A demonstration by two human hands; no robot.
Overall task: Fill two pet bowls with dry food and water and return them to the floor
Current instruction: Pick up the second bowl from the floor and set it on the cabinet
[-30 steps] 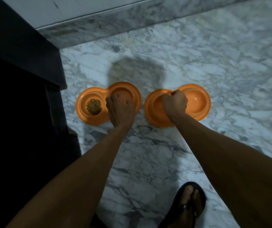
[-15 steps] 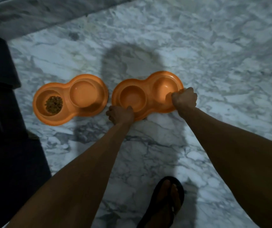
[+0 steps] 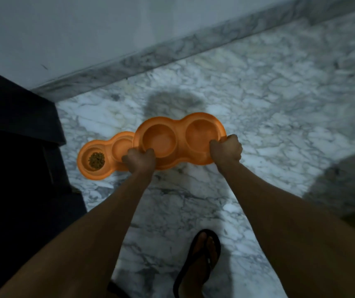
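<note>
- gripping the near rim of an orange double bowl point(image 3: 179, 145), the left hand point(image 3: 139, 160) has its fingers point(image 3: 148, 152) curled over the edge by the left well, and the right hand point(image 3: 226, 149) is closed the same way on the rim by the right well.
- that bowl is smooth moulded plastic, a peanut-shaped tray with two round, shallow wells (both look bare), and its left end overlaps the second bowl; i cannot tell whether it is raised off the floor.
- a second orange double bowl point(image 3: 99, 166) of the same shape lies flat on the floor to the left, partly hidden behind the left hand.
- its left well holds a small, lumpy heap of brown dry food point(image 3: 96, 160); its right well looks bare.
- the floor point(image 3: 269, 117) is polished white marble with grey veins, and a matching marble skirting point(image 3: 172, 52) runs along a plain pale wall.
- a dark cabinet point(image 3: 17, 130) with square edges stands at the left.
- a foot in a black flip-flop point(image 3: 200, 263) rests on the marble near the bottom edge.
</note>
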